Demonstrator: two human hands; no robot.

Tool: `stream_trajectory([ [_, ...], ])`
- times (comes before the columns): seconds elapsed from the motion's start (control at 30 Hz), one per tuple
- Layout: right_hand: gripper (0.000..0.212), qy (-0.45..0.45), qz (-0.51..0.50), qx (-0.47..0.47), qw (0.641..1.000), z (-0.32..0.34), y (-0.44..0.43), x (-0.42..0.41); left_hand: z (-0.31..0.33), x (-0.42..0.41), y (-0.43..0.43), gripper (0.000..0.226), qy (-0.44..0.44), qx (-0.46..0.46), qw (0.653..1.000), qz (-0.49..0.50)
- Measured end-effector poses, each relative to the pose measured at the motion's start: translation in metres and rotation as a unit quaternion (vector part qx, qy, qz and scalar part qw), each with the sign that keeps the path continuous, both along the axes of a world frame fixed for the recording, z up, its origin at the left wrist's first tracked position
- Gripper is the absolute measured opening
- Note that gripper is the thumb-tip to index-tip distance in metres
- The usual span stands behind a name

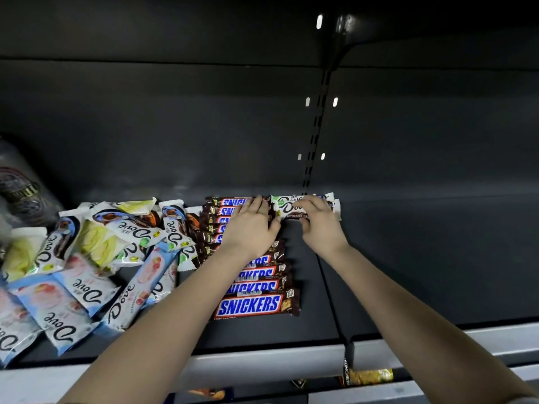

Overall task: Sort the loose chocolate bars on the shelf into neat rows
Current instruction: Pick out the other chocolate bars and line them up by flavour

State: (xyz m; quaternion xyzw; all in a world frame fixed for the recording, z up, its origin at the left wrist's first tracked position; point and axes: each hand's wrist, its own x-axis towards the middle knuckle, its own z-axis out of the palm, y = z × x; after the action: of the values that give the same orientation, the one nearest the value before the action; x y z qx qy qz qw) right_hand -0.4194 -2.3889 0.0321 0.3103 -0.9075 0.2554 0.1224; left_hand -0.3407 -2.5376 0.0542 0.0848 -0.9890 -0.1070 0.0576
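Several Snickers bars lie in a neat row running from the shelf's front to its back wall. My left hand rests flat on the far end of that row, fingers straight. Just right of it, at the back wall, a white and brown Dove bar lies crosswise on top of another. My right hand holds this Dove bar, fingers over its top and thumb under its front edge. A loose heap of Dove bars in white, yellow, pink and blue wrappers covers the left of the shelf.
The dark shelf floor stretches right of the Dove bar. A slotted upright runs down the back wall. A grey price rail edges the front. A blurred cylindrical pack stands at far left.
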Motion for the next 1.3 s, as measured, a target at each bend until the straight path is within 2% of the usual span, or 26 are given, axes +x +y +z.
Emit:
stream_trajectory([
  [0.37, 0.039, 0.041, 0.009, -0.027, 0.999, -0.007, -0.001, 0.001, 0.001, -0.001, 0.000, 0.059, 0.000, -0.001, 1.000, 0.001],
  [0.57, 0.023, 0.110, 0.019, -0.039, 0.993, -0.005, -0.001, 0.001, 0.000, -0.001, 0.000, 0.058, 0.006, 0.001, 1.000, 0.002],
  [0.7, 0.020, 0.127, 0.049, -0.012, 0.991, -0.005, -0.002, 0.004, 0.000, 0.000, 0.000, 0.059, 0.004, 0.001, 1.000, 0.005],
  [0.9, 0.021, 0.134, 0.041, 0.049, 0.989, -0.001, -0.001, 0.008, 0.002, 0.001, 0.000, 0.058, 0.005, 0.026, 1.000, 0.001],
  [0.97, 0.024, 0.135, 0.050, 0.084, 0.986, 0.003, -0.001, 0.011, 0.007, 0.001, 0.001, 0.053, 0.019, 0.062, 0.998, 0.003],
  [1.03, 0.027, 0.113, 0.054, 0.085, 0.989, 0.009, -0.005, 0.013, 0.017, 0.002, 0.001, 0.044, 0.047, 0.176, 0.983, 0.029],
  [1.1, 0.028, 0.061, 0.046, 0.005, 0.997, 0.017, -0.014, 0.017, 0.027, 0.004, -0.004, 0.041, 0.074, 0.304, 0.947, 0.070],
  [1.13, 0.028, 0.030, 0.042, -0.047, 0.998, 0.022, -0.019, 0.019, 0.030, 0.005, -0.008, 0.042, 0.087, 0.329, 0.937, 0.084],
  [1.2, 0.028, -0.013, 0.043, -0.115, 0.992, 0.031, -0.031, 0.025, 0.033, 0.010, -0.020, 0.043, 0.104, 0.322, 0.937, 0.092],
  [1.3, 0.030, -0.040, 0.057, -0.115, 0.991, 0.036, -0.049, 0.035, 0.031, 0.023, -0.038, 0.042, 0.112, 0.301, 0.942, 0.099],
])
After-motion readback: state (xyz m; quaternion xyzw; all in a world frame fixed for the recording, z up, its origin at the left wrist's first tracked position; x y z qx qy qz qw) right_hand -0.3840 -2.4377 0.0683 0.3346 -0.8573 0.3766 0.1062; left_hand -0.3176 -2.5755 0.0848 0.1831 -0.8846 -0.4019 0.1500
